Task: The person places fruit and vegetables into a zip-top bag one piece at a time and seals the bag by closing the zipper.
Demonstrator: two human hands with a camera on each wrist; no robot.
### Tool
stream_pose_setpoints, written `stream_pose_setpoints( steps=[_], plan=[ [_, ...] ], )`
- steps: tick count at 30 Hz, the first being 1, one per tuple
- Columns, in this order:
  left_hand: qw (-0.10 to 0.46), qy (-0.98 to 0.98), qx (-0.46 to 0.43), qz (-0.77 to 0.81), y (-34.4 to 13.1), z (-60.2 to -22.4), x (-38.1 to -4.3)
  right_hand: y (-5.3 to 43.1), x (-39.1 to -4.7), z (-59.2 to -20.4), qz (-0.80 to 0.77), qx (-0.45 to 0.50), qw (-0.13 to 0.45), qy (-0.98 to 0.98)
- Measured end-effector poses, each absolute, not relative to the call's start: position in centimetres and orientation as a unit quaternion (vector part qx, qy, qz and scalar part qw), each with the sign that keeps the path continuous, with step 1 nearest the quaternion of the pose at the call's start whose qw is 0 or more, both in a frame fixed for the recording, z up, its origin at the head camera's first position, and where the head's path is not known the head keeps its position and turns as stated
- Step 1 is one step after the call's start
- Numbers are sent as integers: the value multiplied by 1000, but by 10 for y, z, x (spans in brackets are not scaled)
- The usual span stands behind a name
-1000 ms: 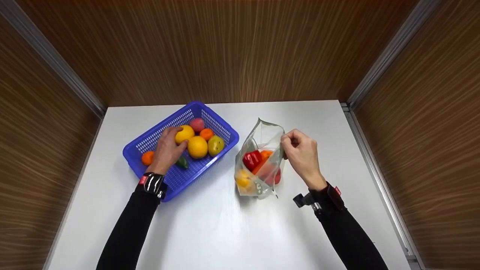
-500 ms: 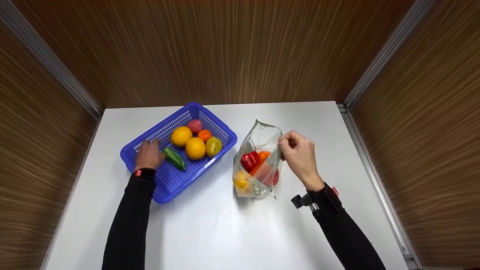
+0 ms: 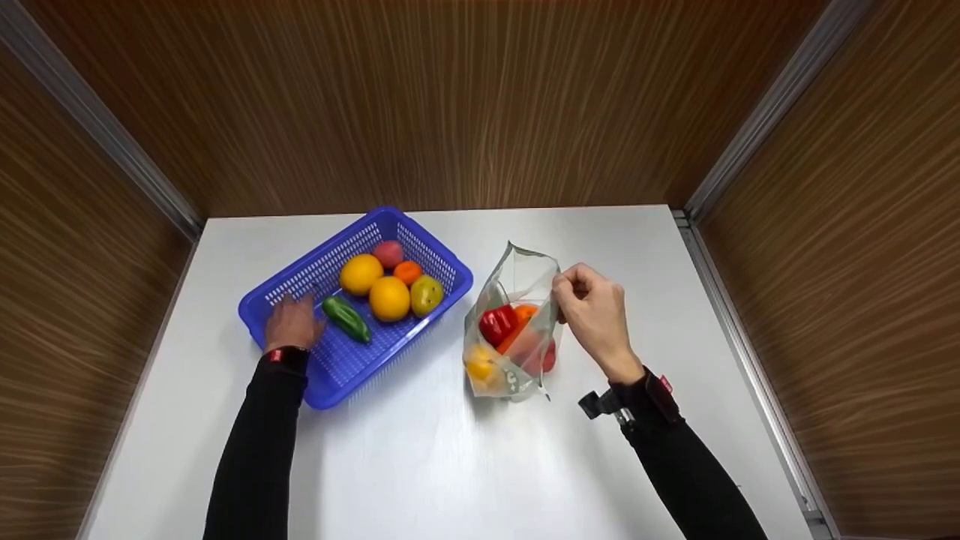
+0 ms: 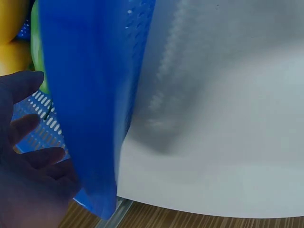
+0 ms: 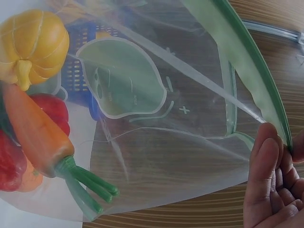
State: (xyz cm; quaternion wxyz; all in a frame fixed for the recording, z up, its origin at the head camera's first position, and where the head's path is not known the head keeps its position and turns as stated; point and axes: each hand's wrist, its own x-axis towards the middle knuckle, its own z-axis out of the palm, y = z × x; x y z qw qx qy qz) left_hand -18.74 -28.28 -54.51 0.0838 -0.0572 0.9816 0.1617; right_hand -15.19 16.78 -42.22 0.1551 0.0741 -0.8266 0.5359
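My left hand (image 3: 291,324) is inside the blue basket (image 3: 349,375) at its left end, left of a green pepper (image 3: 346,319). Its fingers (image 4: 45,156) look spread and loosely bent in the left wrist view, with nothing seen between them. Whatever lies under the hand is hidden in the head view. With thumb and fingertips, my right hand (image 3: 596,315) pinches the green-edged rim of a see-through mesh bag (image 3: 532,270), keeping its mouth spread. The bag holds a red bell pepper (image 3: 497,324), a carrot (image 5: 40,130) and a yellow pumpkin (image 5: 33,45), among other produce.
Two oranges (image 3: 389,299), a mandarin (image 3: 407,271), a pinkish-red fruit (image 3: 388,253) and a yellow-green fruit (image 3: 427,295) sit in the basket's right half. Basket and bag stand apart on a white table (image 3: 435,465), with wood-grain panels (image 3: 450,105) on three sides.
My left hand has moved left from beside an orange to the basket's left end, uncovering the green pepper. The mandarin seen there earlier is out of sight. My right hand keeps pinching the bag.
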Motion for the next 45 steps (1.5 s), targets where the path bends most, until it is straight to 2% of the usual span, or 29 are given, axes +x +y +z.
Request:
stream_pose_setpoints(
  steps=[9,16,21,27,38,45],
  plan=[
    [81,982,-56,162,-280,-557,-185,166,-151,-421,544,53,142,-826],
    [83,982,-59,158,-280,-555,-183,155,-136,-389,550,63,148,-820],
    [96,980,-66,164,-279,-553,-182,155,-136,-388,548,66,161,-818],
    [92,980,-69,162,-282,-556,-181,153,-135,-389,552,59,151,-818],
    [48,983,-43,174,-278,-544,-179,156,-136,-391,550,64,152,-819],
    [-12,977,-26,214,-273,-530,-177,154,-136,-394,552,62,146,-819]
  ],
)
